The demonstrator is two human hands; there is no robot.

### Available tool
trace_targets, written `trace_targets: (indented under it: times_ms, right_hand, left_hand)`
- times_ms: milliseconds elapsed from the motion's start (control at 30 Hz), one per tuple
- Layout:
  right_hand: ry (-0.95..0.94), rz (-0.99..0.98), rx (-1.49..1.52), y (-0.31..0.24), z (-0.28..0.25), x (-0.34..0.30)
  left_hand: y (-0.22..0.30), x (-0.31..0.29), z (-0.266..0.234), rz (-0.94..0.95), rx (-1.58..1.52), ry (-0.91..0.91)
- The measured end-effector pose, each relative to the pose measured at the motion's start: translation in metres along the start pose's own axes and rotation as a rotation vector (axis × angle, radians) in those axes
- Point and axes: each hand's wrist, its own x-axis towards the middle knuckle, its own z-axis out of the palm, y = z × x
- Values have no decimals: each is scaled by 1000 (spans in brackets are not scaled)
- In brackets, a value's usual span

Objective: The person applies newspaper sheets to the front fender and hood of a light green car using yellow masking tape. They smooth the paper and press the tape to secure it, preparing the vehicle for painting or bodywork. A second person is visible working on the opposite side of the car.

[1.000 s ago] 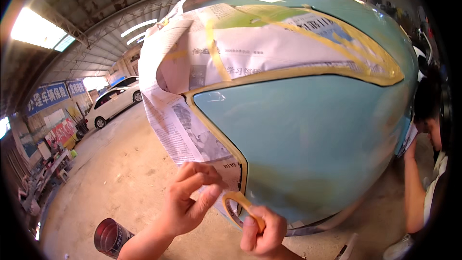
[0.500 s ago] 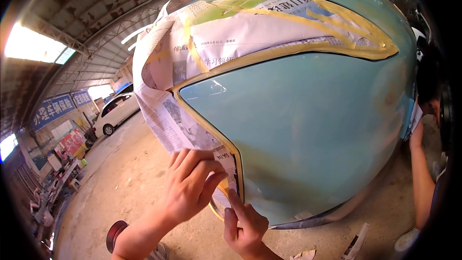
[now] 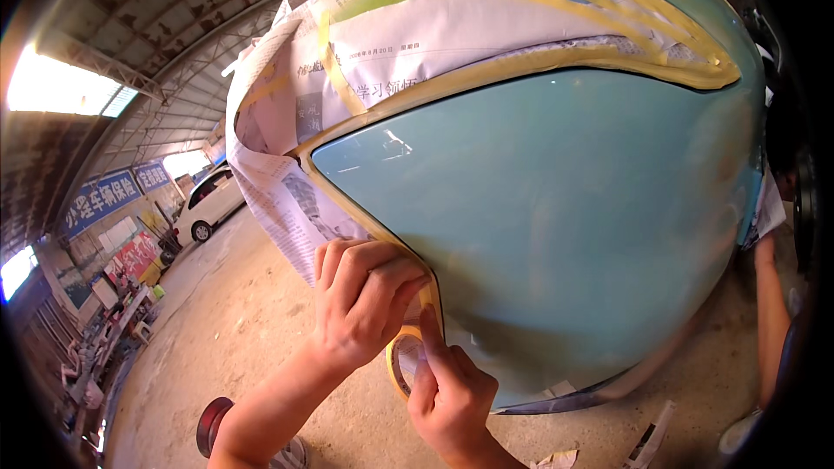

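Note:
A teal car body panel [image 3: 556,217] fills the middle, its upper and left edges lined with yellow masking tape [image 3: 347,200]. Newspaper [image 3: 391,43] covers the area above the panel and drapes down its left side. At the lower left edge my left hand [image 3: 365,295] is closed with curled fingers, pressing and pinching the tape strip against the border. Just below, my right hand [image 3: 456,391] grips the roll of masking tape [image 3: 400,369] near its thumb. Its index finger points up along the strip. The strip under my left fingertips is partly hidden.
Another person's forearm [image 3: 769,321] reaches toward the panel's right side, by more newspaper [image 3: 769,208]. A white car [image 3: 208,204] is parked farther back at left. Paper scraps [image 3: 556,460] lie on the concrete floor [image 3: 217,321]. A cluttered bench [image 3: 109,339] lines the left wall.
My left hand has moved slightly up and right, onto the panel's edge. More of the tape roll shows beside my right hand. The whole view has shifted a little.

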Motion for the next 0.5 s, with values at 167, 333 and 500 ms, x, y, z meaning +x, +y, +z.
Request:
trace_targets:
  times_ms: [167,333,500]
  right_hand:
    - [-37,28,-13,0,-1,2]
    - [-26,24,19,1,-2,3]
    - [-30,22,48,4,-5,5]
  left_hand:
    - [1,-3,4,-22,25,69]
    - [5,-6,7,-250,-62,168]
    - [3,1,1,-221,-35,63]
